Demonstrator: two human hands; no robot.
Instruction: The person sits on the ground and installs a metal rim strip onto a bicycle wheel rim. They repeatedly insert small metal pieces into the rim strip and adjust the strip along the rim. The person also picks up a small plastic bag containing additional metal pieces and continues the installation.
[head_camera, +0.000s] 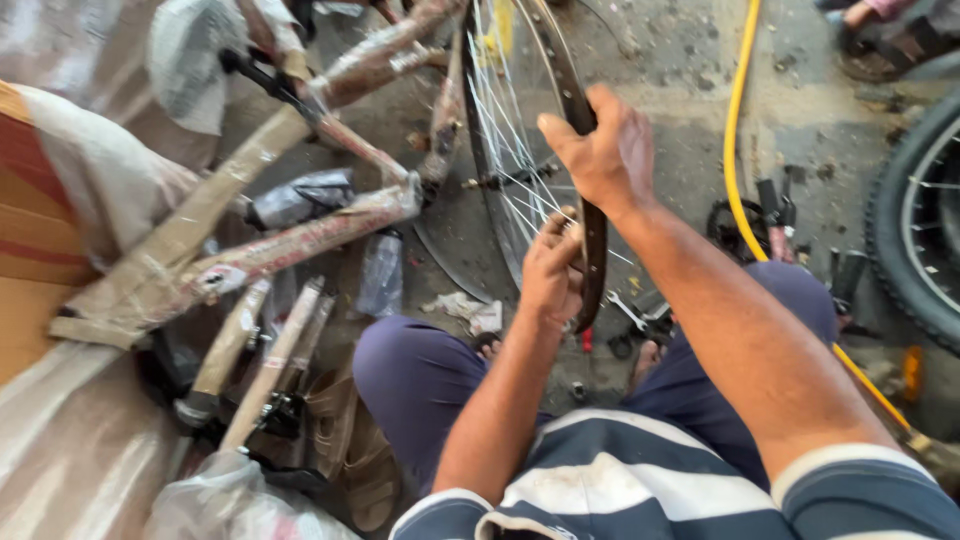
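A spoked bicycle wheel rim (500, 130) stands upright on the concrete floor in front of my knees. My right hand (600, 150) grips the dark rim strip on the rim's right side, thumb and fingers wrapped over it. Lower down, my left hand (552, 270) is closed on the same rim edge near the spokes, fingers curled around it. The wheel's hub and axle (500, 180) show between the spokes. The rim's bottom is hidden behind my left hand and knee.
A bicycle frame (300, 220) wrapped in paper and plastic lies to the left, beside a cardboard box (30, 230). A yellow hose (738, 150) runs across the floor on the right. A knobby tyre (915, 230) stands at the far right. Small tools (640, 325) lie near my feet.
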